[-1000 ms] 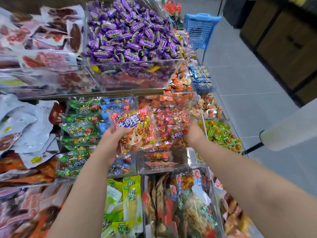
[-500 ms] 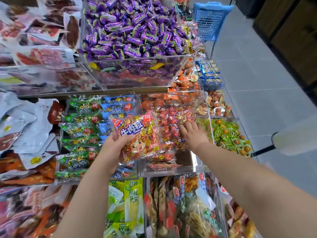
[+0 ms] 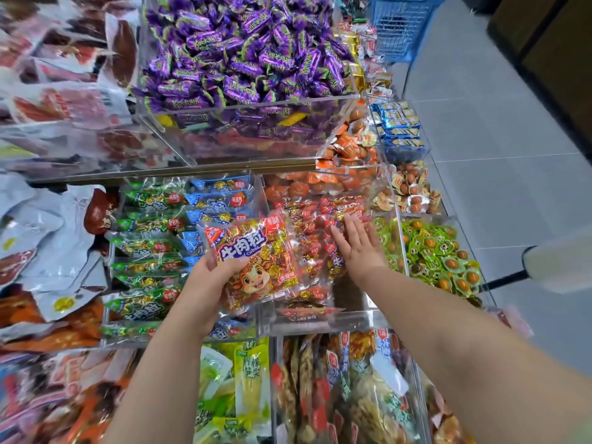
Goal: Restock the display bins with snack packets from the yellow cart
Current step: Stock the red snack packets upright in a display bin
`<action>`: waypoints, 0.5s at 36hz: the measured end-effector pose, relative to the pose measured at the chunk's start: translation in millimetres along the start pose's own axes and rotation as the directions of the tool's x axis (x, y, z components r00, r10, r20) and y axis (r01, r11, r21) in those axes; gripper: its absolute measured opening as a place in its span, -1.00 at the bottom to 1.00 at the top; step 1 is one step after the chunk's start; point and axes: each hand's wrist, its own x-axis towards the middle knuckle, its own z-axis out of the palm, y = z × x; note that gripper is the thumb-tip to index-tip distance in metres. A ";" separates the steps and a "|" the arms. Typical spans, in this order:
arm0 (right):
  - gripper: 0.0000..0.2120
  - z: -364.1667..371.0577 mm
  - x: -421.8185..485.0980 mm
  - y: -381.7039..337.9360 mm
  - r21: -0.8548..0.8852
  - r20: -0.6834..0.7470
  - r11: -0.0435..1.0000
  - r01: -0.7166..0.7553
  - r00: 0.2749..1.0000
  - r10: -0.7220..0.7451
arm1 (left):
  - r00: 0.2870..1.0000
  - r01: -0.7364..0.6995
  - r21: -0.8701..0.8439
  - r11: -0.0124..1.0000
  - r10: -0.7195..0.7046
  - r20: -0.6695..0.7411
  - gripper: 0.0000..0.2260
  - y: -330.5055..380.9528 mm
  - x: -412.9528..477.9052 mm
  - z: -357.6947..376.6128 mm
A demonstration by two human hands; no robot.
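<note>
My left hand (image 3: 205,280) grips a red snack packet (image 3: 256,261) printed with a cartoon ox, holding it up over the front of a clear display bin (image 3: 323,322). Inside that bin lies a stack of matching red packets (image 3: 317,225). My right hand (image 3: 358,245) rests flat on that stack with straight fingers. The yellow cart is out of view.
A bin of green and blue packets (image 3: 153,245) sits to the left, green egg packs (image 3: 439,251) to the right. Purple candies (image 3: 243,49) fill the upper bin. Pickle and mixed packets (image 3: 246,389) lie below. A blue basket (image 3: 400,27) stands on the tiled aisle.
My right hand has let go of the packets it held, opened and now lies flat on the stack. My left hand has kept hold of its packet.
</note>
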 end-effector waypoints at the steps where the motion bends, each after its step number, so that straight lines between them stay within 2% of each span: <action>1: 0.04 0.7 1.4 0.2 0.015 0.006 1.000 -0.019 1.000 0.018 | 1.000 0.000 0.002 1.000 0.000 0.000 -0.54 0.5 -0.4 0.6; 10: 0.00 -11.3 -5.0 3.5 0.039 0.046 0.997 -0.063 0.997 0.061 | 1.000 0.007 0.018 1.000 -0.007 0.011 -0.47 2.9 -4.1 3.9; 14: 0.09 -26.3 -24.5 7.0 0.126 0.056 0.992 0.015 0.998 -0.022 | 0.999 -0.005 0.050 0.999 0.003 0.048 -0.51 4.0 -6.8 7.7; 16: 0.06 -34.5 -38.3 7.9 0.262 -0.049 0.955 0.135 0.991 -0.127 | 0.998 -0.011 0.092 0.996 0.005 0.061 -0.53 3.8 -7.0 9.5; 18: -0.15 -47.5 -51.5 8.9 0.534 -0.255 0.810 0.243 0.960 -0.120 | 0.997 -0.025 0.173 0.985 0.012 0.076 -0.54 2.5 -6.2 11.3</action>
